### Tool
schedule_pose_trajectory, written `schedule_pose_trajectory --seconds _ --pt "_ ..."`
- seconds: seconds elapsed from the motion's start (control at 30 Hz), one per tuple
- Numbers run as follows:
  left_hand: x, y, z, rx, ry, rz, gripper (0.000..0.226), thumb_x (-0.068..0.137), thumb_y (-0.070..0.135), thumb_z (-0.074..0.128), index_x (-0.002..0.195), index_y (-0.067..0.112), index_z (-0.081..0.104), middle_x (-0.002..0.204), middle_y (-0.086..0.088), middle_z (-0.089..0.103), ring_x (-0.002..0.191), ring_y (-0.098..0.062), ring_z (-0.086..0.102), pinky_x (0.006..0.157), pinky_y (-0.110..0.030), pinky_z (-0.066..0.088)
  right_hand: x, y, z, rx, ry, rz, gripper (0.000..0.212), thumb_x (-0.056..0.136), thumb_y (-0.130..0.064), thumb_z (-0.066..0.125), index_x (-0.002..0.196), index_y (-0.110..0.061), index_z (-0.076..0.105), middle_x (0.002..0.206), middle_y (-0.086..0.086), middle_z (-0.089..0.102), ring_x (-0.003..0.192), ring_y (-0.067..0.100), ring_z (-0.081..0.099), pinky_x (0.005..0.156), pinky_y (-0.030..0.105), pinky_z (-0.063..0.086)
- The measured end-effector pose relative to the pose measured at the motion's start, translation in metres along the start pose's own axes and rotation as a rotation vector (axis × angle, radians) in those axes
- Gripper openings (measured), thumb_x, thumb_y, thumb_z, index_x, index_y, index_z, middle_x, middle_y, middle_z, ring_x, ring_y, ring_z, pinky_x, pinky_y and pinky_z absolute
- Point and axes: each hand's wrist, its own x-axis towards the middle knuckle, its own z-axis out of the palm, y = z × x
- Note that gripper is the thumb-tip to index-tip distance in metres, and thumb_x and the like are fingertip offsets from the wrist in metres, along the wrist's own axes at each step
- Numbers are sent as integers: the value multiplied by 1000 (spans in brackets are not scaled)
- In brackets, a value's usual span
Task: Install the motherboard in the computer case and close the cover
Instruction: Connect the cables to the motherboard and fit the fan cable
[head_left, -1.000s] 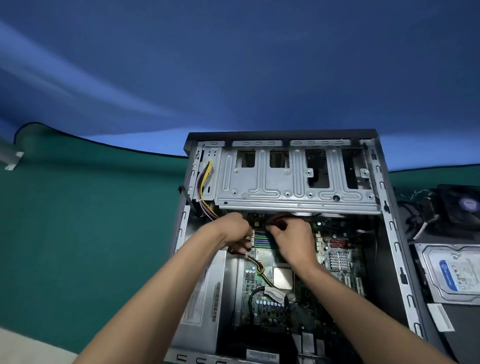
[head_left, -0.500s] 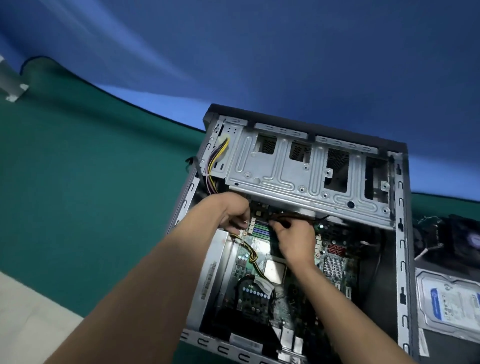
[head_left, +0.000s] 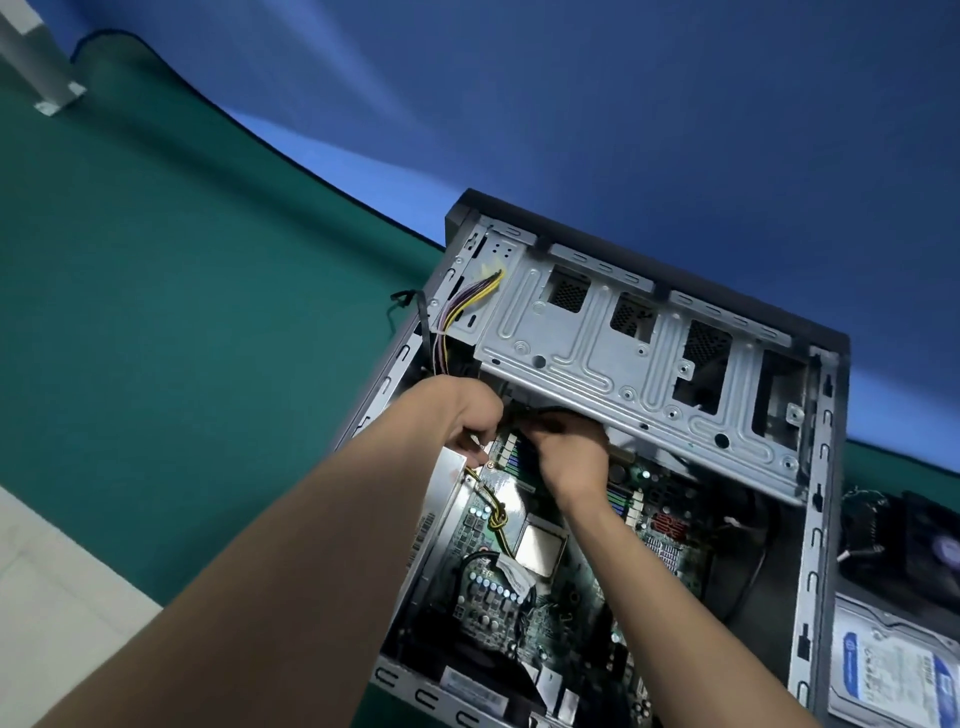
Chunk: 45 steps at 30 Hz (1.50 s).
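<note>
The open computer case (head_left: 815, 545) lies on its side on a green mat, with no cover on it. Inside it sits the green motherboard (head_left: 524, 566) with a bare square processor. Both hands work at the board's far edge, just under the silver drive cage (head_left: 644, 374). My left hand (head_left: 462, 410) has its fingers curled around something small and pale near the memory slots; what it is I cannot make out. My right hand (head_left: 571, 457) pinches a black cable (head_left: 550, 413) that runs under the cage.
A yellow and purple wire bundle (head_left: 467, 306) hangs at the cage's left end. The silver power supply (head_left: 441, 499) lies left of the board. A hard drive (head_left: 893, 670) and a black cooler fan (head_left: 924, 551) rest on the mat to the right.
The camera has tilted and swung left, so the case now sits lower right and rotated. Both hands stay at the same spot on the board's far edge, fingers still working the cable.
</note>
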Motion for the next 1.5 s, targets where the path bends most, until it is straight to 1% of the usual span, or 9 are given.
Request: schedule_pose_trajectory --seconds 0.2,0.33,0.47,0.63,0.87,1.0,1.2,1.37,1.5 --pt "-2 0 -2 -5 -8 7 39 95 -9 32 133 -4 37 133 -18 48 66 -14 54 43 -21 50 6 1 3 -47 -30 -35 26 92 -24 61 95 0 71 93 13 71 78 25 63 73 31 48" --pt "-1 -1 -2 -7 -4 17 38 95 -9 32 133 -4 39 136 -18 45 65 -14 54 45 -20 50 4 1 4 -167 -76 -84 30 95 -30 56 97 -4 71 95 12 71 85 28 66 79 32 51" --pt "3 -2 -2 -13 3 27 40 95 -10 32 133 -3 39 129 -15 47 65 -14 54 44 -21 50 1 2 5 -143 -48 -128 27 95 -26 57 95 -2 70 88 16 71 78 32 67 75 37 54" --pt "3 -2 -3 -22 4 17 40 95 -9 32 134 -2 39 133 -14 47 67 -14 56 53 -24 53 -1 5 6 -30 31 -137 25 93 -25 61 93 -2 72 89 16 72 76 31 67 66 28 48" --pt "3 -2 -2 -31 -9 10 38 96 -7 32 132 -2 41 112 -9 48 64 -12 56 49 -23 52 3 7 10 -29 12 -56 36 94 -34 58 92 -2 73 79 11 72 62 23 64 53 21 44" --pt "2 -2 -2 -44 0 -1 36 96 -6 32 130 -1 43 90 -5 50 63 -13 56 46 -22 52 4 7 9 36 26 -104 31 93 -30 61 93 -2 72 89 15 73 79 31 68 67 29 50" --pt "2 0 0 -42 28 7 35 96 -5 33 130 0 42 112 -6 51 66 -12 57 62 -28 54 2 12 7 -39 37 -170 25 94 -26 61 81 -7 70 58 6 60 41 10 44 36 12 33" --pt "2 -1 0 -43 27 5 36 96 -5 33 131 -2 41 107 -6 54 67 -12 57 67 -29 53 3 12 10 -36 71 -164 32 93 -25 62 64 -13 60 47 -7 47 39 8 42 37 16 31" --pt "0 0 0 -23 32 9 35 96 -6 33 131 -3 42 132 -12 49 66 -12 57 68 -31 52 2 11 11 -6 72 -154 27 92 -28 63 70 -14 64 52 -2 52 48 22 50 53 24 39"
